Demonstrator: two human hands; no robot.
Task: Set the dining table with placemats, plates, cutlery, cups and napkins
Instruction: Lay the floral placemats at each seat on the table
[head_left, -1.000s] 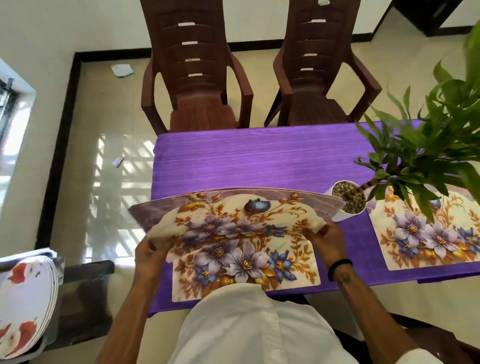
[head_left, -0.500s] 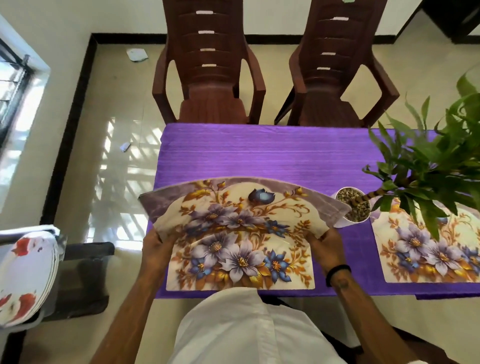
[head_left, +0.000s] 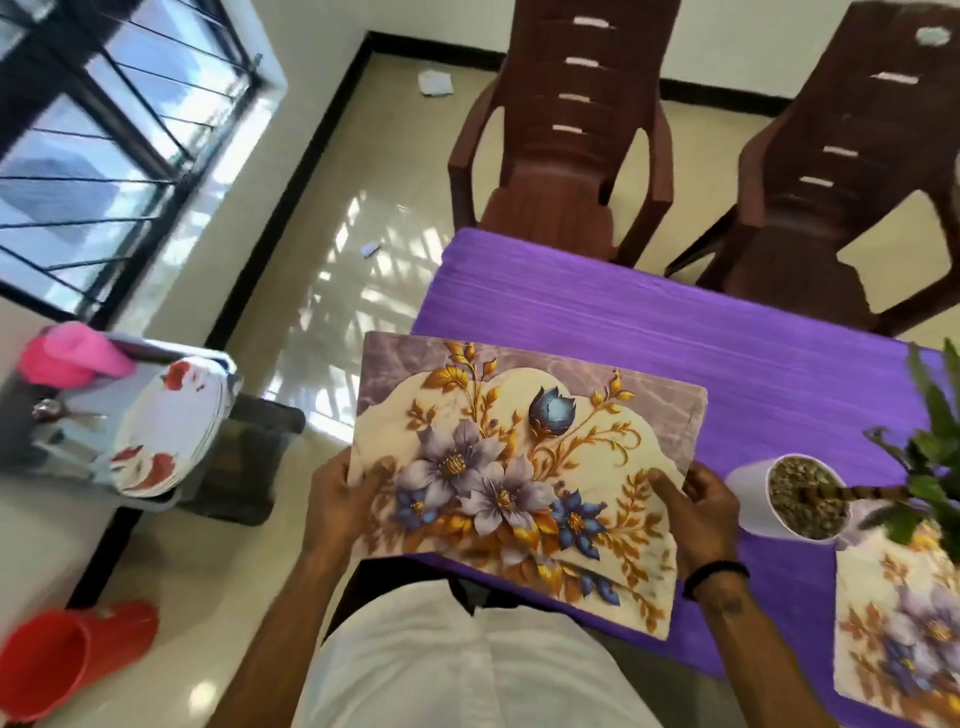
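Centre frame, both hands, left & right, grip floral rectangular placemats over purple surface; 1 more placemat lower right; 2 brown chairs.

Floral placemat between both hands

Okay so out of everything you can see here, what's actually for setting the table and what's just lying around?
For the job:
held placemats, gripped by left hand and right hand
laid placemat
floral plates
pink cup
red cup

Just lying about:
potted plant
chairs
paper scraps
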